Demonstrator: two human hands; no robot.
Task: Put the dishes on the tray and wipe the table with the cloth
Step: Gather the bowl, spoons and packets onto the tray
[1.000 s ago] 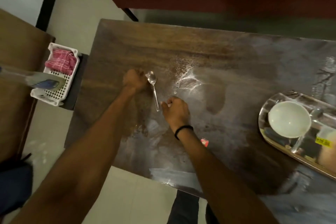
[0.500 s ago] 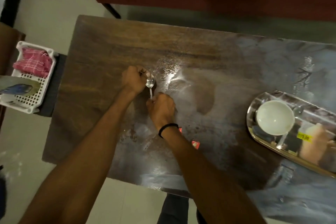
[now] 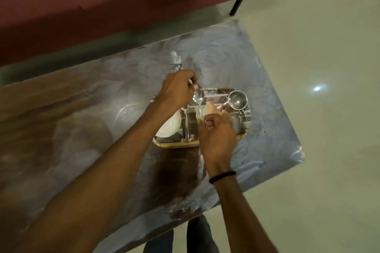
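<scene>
Both hands are gripping a spoon (image 3: 199, 102) over the tray (image 3: 176, 144): left hand (image 3: 178, 88) at its bowl, right hand (image 3: 216, 135) pinching its handle.

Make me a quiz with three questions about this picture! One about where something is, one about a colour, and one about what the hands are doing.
1. Where is the spoon?
A. Over the tray
B. On the floor
C. On the red sofa

2. What colour is the bowl on the tray?
A. Blue
B. White
C. Black

3. How is the spoon held?
A. By no hand
B. By the left hand only
C. By both hands, one at each end

Answers:
1. A, the spoon is above the steel tray, beside the small steel cup.
2. B, the bowl at the tray's left side is white.
3. C, the left hand pinches the bowl end and the right hand grips the handle end.
</scene>
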